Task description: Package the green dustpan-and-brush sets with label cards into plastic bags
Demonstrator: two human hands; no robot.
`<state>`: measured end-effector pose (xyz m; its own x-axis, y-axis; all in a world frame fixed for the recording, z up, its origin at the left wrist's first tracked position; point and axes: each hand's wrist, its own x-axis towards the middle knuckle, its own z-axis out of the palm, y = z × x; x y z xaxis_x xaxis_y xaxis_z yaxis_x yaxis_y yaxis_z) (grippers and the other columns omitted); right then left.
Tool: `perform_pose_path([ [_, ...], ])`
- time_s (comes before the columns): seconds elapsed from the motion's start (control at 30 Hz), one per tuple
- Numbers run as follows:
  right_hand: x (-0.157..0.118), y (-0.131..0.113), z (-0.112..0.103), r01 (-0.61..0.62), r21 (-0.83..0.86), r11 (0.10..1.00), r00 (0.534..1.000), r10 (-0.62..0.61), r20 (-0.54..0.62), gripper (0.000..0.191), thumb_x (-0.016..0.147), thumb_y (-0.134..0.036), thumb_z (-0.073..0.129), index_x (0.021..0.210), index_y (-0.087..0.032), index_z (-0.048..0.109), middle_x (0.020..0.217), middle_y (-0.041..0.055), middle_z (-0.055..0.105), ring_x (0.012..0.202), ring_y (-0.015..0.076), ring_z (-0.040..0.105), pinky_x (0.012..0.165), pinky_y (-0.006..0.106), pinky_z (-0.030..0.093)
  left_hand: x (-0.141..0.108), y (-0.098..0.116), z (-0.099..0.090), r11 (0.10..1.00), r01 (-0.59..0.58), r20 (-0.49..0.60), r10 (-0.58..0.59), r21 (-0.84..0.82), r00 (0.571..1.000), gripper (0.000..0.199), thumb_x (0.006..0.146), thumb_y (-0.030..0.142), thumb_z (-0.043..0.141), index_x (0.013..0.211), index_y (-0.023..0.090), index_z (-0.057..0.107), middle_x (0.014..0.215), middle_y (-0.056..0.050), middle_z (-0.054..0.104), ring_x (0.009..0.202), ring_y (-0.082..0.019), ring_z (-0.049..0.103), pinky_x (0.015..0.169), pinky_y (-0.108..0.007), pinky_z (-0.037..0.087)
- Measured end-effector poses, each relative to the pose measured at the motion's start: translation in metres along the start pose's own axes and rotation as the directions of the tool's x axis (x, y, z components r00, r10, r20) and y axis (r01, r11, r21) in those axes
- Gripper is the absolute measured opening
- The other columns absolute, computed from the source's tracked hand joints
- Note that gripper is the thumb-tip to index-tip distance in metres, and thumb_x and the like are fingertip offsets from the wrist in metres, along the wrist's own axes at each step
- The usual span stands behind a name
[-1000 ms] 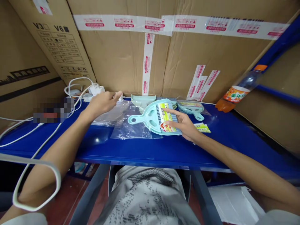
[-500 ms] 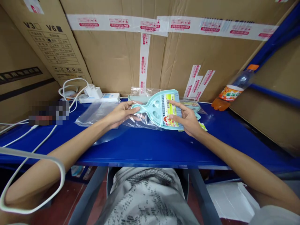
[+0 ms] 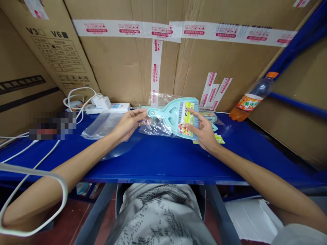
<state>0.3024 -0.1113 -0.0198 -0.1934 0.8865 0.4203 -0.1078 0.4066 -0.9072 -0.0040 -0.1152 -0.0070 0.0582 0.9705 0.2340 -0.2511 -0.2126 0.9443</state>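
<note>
A light-blue dustpan [image 3: 174, 119] with a small brush [image 3: 195, 119] nested in its pan is held above the table. A yellow and white printed card [image 3: 187, 117] lies over the brush's bristles. My right hand [image 3: 205, 131] grips the wide end, thumb and fingers over the card. At the other end, my left hand [image 3: 131, 123] has its thumb and fingers closed at the handle's tip. Clear crinkled plastic bag [image 3: 157, 128] shows under and behind the handle; whether my left fingers also pinch it, I cannot tell.
Flat clear bags [image 3: 102, 126] lie on the blue table [image 3: 153, 160], left of the dustpan. More light-blue packaged pieces [image 3: 211, 117] sit behind my right hand. A power strip [image 3: 120, 107], white cables [image 3: 48, 151] and an orange-drink bottle [image 3: 251, 98] stand about. Cardboard [image 3: 122, 68] closes the back.
The dustpan has shifted slightly right, with my right hand still on it. My left thumb has slid from on top of the handle to its very tip.
</note>
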Motion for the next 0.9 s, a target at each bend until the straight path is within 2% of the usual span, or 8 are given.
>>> perform_pose_path([
  [0.1,0.001,0.000,-0.002,-0.018,0.012,1.000,1.000,0.018,0.007,0.079,0.077,-0.052,0.098,0.148,-0.033,0.070,0.157,0.0052,0.068,0.142,0.0349,0.064,0.120,0.057,0.057,-0.001,0.000,0.000,0.998,0.064,0.083,-0.065,0.012,0.994,0.020,0.088,0.022,0.089,0.103,0.011,0.079,0.095,-0.011,0.084,0.081,-0.017,0.079,0.080,-0.027,0.066],
  [0.2,0.002,0.000,-0.003,0.005,-0.050,0.999,0.999,-0.002,0.048,0.072,0.076,-0.050,0.099,0.142,-0.033,0.074,0.158,0.0039,0.067,0.149,0.0348,0.058,0.126,0.056,0.051,-0.004,0.001,0.002,0.987,0.159,0.131,-0.157,-0.007,0.979,0.015,0.091,0.020,0.086,0.099,0.012,0.077,0.099,-0.014,0.085,0.089,-0.022,0.083,0.082,-0.030,0.069],
  [0.27,0.002,-0.001,-0.004,0.018,-0.077,0.997,0.997,-0.012,0.075,0.068,0.076,-0.047,0.100,0.138,-0.032,0.077,0.157,0.0033,0.067,0.152,0.0345,0.055,0.130,0.056,0.047,-0.004,0.002,0.004,0.973,0.229,0.122,-0.222,-0.043,0.967,0.014,0.098,0.022,0.080,0.092,0.012,0.074,0.096,-0.017,0.085,0.087,-0.024,0.084,0.082,-0.032,0.069],
  [0.33,0.002,-0.003,-0.004,0.003,-0.074,0.997,0.995,0.004,0.097,0.067,0.076,-0.046,0.100,0.138,-0.032,0.077,0.156,0.0034,0.069,0.149,0.0346,0.057,0.129,0.056,0.049,-0.004,0.002,0.006,0.960,0.271,0.091,-0.264,-0.071,0.960,0.020,0.103,0.023,0.073,0.088,0.011,0.073,0.090,-0.019,0.085,0.082,-0.025,0.085,0.081,-0.033,0.069],
  [0.6,0.005,-0.007,-0.010,-0.142,-0.037,0.989,0.976,0.147,0.163,0.066,0.077,-0.043,0.100,0.138,-0.033,0.077,0.143,0.0040,0.075,0.129,0.0319,0.071,0.114,0.054,0.061,0.000,-0.002,0.004,0.950,0.299,0.033,-0.297,-0.094,0.954,0.020,0.103,0.013,0.063,0.086,0.010,0.072,0.085,-0.023,0.083,0.075,-0.027,0.084,0.075,-0.034,0.070],
  [0.8,0.007,-0.005,-0.011,-0.123,-0.054,0.991,0.980,0.130,0.153,0.074,0.077,-0.044,0.100,0.144,-0.033,0.072,0.148,0.0055,0.071,0.131,0.0315,0.069,0.109,0.048,0.063,0.000,-0.008,0.002,0.954,0.274,0.030,-0.273,-0.117,0.962,0.011,0.098,0.012,0.069,0.087,0.010,0.072,0.086,-0.019,0.083,0.084,-0.029,0.086,0.082,-0.036,0.072],
  [0.9,0.006,-0.006,-0.009,-0.136,-0.032,0.990,0.981,0.139,0.132,0.074,0.081,-0.046,0.097,0.148,-0.035,0.067,0.145,0.0046,0.072,0.127,0.0296,0.070,0.107,0.046,0.063,0.000,-0.007,0.002,0.951,0.282,0.019,-0.282,-0.129,0.959,0.011,0.097,0.011,0.070,0.086,0.010,0.072,0.083,-0.019,0.083,0.081,-0.028,0.086,0.084,-0.037,0.072],
])
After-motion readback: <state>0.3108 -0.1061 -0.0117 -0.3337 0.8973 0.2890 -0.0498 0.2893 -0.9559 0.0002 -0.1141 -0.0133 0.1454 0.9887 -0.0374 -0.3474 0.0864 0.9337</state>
